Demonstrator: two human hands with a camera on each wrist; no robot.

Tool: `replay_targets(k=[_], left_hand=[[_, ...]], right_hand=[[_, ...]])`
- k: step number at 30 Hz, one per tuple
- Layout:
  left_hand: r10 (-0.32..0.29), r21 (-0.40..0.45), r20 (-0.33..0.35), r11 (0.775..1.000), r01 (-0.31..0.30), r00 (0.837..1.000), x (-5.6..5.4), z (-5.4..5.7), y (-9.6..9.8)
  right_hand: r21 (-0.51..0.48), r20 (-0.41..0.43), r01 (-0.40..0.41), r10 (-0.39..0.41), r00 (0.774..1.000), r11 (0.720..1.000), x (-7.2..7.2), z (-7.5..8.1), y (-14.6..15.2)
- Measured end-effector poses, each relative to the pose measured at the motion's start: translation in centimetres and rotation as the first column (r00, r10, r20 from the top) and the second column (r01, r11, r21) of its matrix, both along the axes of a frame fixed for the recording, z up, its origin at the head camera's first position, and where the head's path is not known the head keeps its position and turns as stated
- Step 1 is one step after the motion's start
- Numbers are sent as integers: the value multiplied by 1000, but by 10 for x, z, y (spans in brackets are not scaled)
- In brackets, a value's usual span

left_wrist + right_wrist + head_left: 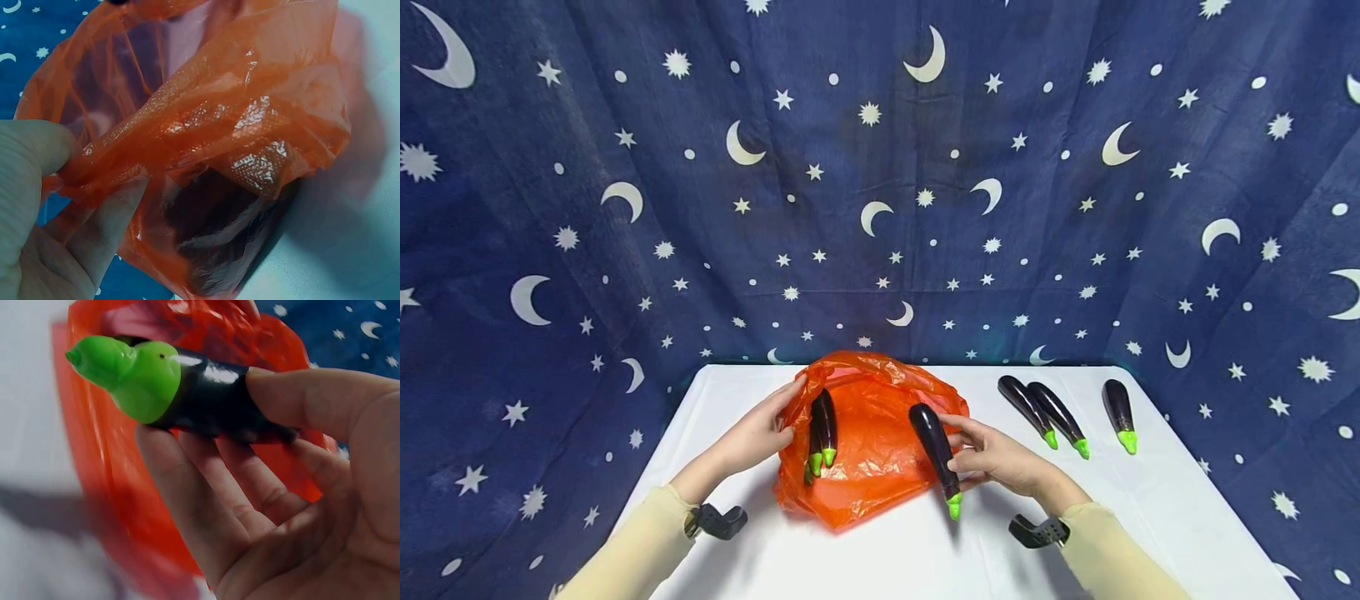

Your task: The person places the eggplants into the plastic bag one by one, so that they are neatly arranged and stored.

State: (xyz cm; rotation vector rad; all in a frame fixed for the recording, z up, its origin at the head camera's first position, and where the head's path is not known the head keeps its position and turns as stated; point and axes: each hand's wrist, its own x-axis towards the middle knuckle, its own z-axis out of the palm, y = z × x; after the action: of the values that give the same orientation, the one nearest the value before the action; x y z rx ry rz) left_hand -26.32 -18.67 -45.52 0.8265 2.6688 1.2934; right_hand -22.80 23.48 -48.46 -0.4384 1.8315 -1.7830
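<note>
An orange-red plastic bag (872, 454) lies on the table with its mouth spread open. My left hand (756, 435) pinches the bag's left rim between thumb and fingers, as the left wrist view shows up close. Dark purple eggplants (826, 421) with green stems lie inside, against the bag's left side. In my right hand (1000, 460) is another eggplant (931, 433), gripped between thumb and fingers. Its green stem (140, 378) points toward me, and its dark end overlaps the bag's right part in the head view.
Farther right on the white table (1157, 517), two eggplants (1060, 412) lie side by side, and a single eggplant (1117, 408) lies apart from them. A dark blue curtain (820, 250) with moons and stars rises behind the table and along both sides.
</note>
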Motion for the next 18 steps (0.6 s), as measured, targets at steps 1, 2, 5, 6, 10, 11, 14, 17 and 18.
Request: replay_targets(k=[1,2,5,6,10,11,14,17,18], left_hand=[[1,-3,-1,1000,-1,1000,0,-1,0],[4,-8,1,1000,-4,1000,0,-1,-1],[7,-13,3,1000,-7,1000,0,-3,-1],[7,-16,3,1000,-7,1000,0,-4,-1],[6,-20,5,1000,-6,1000,0,-4,-2],[5,-17,4,1000,-5,1000,0,-4,-2],[9,-14,3,1000,-9,1000,-2,-3,-2],[10,-17,-1,1000,-10,1000,-2,-3,-2],[11,-16,0,1000,-11,1000,-3,-3,-2]], right_hand=[[-2,4,-3,3,1000,1000,-2,-1,-8],[-5,9,-6,6,1000,1000,-5,-2,-15],[-4,21,1,-1,1000,1000,-12,-7,-39],[2,22,7,-7,1000,1000,-15,-8,-46],[14,47,44,-44,998,999,-28,-12,-74],[20,52,53,-54,997,998,-33,-13,-80],[30,65,78,-80,995,997,-46,-15,-96],[32,68,99,-101,993,995,-59,-18,-108],[29,69,105,-107,992,994,-63,-19,-112]])
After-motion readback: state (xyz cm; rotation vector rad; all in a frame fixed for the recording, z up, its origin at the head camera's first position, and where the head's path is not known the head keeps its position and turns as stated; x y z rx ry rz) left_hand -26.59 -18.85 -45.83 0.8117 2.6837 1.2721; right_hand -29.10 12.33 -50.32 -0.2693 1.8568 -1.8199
